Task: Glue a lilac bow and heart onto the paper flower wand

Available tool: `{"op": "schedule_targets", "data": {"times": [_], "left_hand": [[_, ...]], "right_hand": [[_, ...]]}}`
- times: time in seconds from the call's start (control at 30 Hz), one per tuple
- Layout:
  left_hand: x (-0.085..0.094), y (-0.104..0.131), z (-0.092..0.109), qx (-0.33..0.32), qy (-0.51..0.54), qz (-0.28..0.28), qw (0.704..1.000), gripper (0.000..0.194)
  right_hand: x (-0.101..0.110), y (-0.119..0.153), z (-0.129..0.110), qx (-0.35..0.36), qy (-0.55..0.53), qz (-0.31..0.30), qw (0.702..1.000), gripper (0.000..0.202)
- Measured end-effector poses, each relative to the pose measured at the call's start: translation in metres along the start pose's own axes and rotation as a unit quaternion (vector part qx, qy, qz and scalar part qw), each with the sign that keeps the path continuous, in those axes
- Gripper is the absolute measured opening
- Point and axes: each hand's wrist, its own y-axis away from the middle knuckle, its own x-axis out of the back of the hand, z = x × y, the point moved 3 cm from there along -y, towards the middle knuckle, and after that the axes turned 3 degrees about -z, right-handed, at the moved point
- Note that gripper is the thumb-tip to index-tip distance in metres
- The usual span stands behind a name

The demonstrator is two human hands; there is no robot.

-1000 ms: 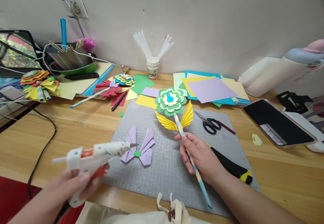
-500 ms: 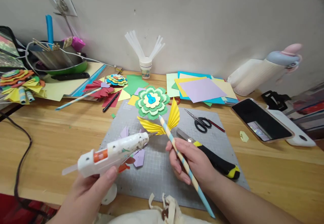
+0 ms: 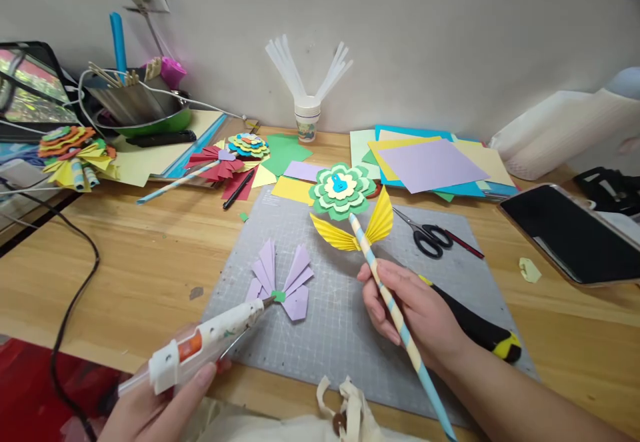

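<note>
My left hand [image 3: 173, 392] is wrapped round a white hot glue gun [image 3: 215, 335] with a clear glue stick in its back end. The nozzle is at the green centre of a purple folded-paper bow [image 3: 299, 299] lying on the grey cutting mat [image 3: 340, 335]; I cannot tell if it touches. Between the fingers of my right hand [image 3: 410, 302] is a paper flower [image 3: 340, 192] on a blue-and-cream striped stem, tilted above the mat. Yellow pleated paper leaves [image 3: 377, 219] sit on the stem below the green layered bloom.
Black-handled scissors [image 3: 427, 237], a red pen [image 3: 465, 245] and a black-and-yellow utility knife [image 3: 475, 322] lie right. Coloured paper sheets [image 3: 433, 164] and a cup of glue sticks [image 3: 307, 122] stand behind. Finished flowers [image 3: 75, 155] lie left, near a black cable [image 3: 75, 282]. A phone [image 3: 575, 235] rests right.
The glue gun has tipped down, bringing its nozzle from near the yellow leaves to the purple bow's green centre. The bow is now more fully visible. My right hand still holds the flower.
</note>
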Motion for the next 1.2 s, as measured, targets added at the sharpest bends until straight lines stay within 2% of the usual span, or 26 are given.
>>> {"op": "schedule_targets", "data": {"times": [0.07,0.17,0.5,0.87,1.0,1.2], "left_hand": [[-0.001,-0.003,0.005,-0.044,-0.018,0.007,0.999,0.031],[0.000,-0.006,0.007,-0.078,-0.046,-0.014,0.996,0.026],[0.001,-0.005,-0.004,-0.112,-0.127,-0.038,0.985,0.031],[0.000,-0.009,0.003,-0.147,-0.153,-0.051,0.976,0.031],[0.000,-0.009,0.013,-0.157,-0.137,-0.042,0.977,0.027],[0.000,-0.010,0.028,-0.167,-0.111,0.002,0.980,0.029]], "right_hand": [[0.001,0.000,0.001,-0.001,0.005,0.002,1.000,0.026],[0.003,-0.001,0.000,0.003,0.008,0.008,1.000,0.025],[0.004,0.000,-0.002,-0.004,0.003,0.005,1.000,0.025],[0.005,-0.001,-0.002,-0.001,-0.009,0.001,1.000,0.025],[0.005,-0.001,-0.003,-0.005,-0.007,0.003,1.000,0.025],[0.007,-0.003,-0.001,-0.004,-0.007,0.000,1.000,0.025]]}}
